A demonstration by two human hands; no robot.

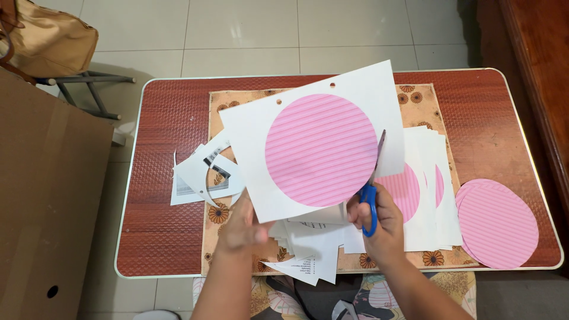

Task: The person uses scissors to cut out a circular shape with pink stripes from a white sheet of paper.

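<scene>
the left hand [242, 228] pinches the light, floppy white sheet [249, 127] at its lower corner while the right hand [379, 228] grips blue scissors [370, 204] cutting beside the pink circle [320, 150].

Scissors [371, 195] half hidden: blades behind sheet [314, 142], handle inside right hand [379, 222]. Left hand [240, 228] thumb tucked behind sheet's lower corner. Stack [430, 195] partly covered, its pink discs seen only as slivers. Mat [427, 106] mostly buried under paper. Print on scraps [201, 175] too small to tell. Bag [41, 35] and cardboard [47, 207] cut off at left edge; forearms at bottom.
</scene>
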